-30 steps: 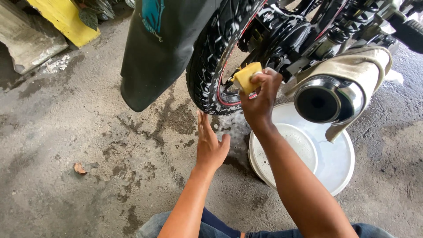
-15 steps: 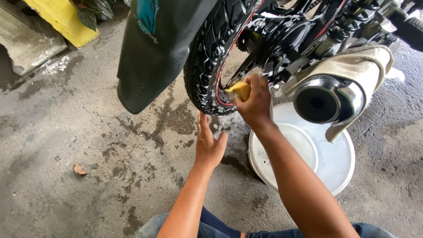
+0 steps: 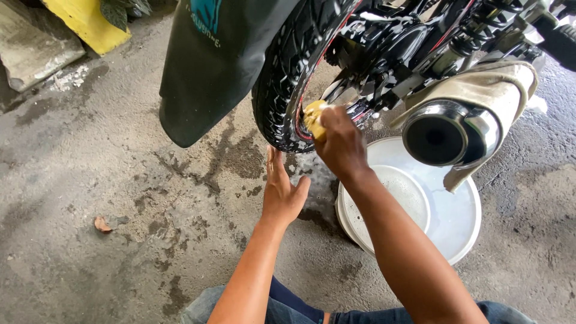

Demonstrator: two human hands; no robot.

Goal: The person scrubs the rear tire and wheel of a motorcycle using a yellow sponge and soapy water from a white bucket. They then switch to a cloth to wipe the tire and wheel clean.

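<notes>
Yellow sponge [image 3: 313, 117] pressed against the red-striped rim at the bottom of the rear tyre [image 3: 287, 78], soapy foam on the tread and rim around it. Right hand [image 3: 340, 144] grips the sponge, fingers curled tight over it, knuckles up, only the sponge's left end showing. Forearm runs from the hand toward 5 o'clock, crossing over the white bucket [image 3: 462, 222].

Left hand [image 3: 282, 192] sits at 7 o'clock from the sponge, just below the tyre, palm down over the wet concrete floor [image 3: 120, 180]; fingers straight and close together, thumb spread out to the right, holding nothing. Cannot tell if the fingertips touch the tyre.

Bucket stands at 4 o'clock from the sponge, sudsy water in it, a smaller round white basin [image 3: 402, 201] inside. Above the bucket, at 3 o'clock from the sponge, the chrome exhaust pipe [image 3: 450, 135] points at the camera, a beige cloth [image 3: 486, 90] draped over its top. Black wheel hub and chain parts [image 3: 390, 48] behind the sponge, flecked with foam.

Black mudflap [image 3: 210, 66] hangs at 10 o'clock from the sponge, left of the tyre. A dry leaf [image 3: 102, 225] lies on the floor well apart at 8 o'clock. Yellow-painted kerb [image 3: 90, 24] at far top left. Blue jeans [image 3: 288, 309] at bottom edge.
</notes>
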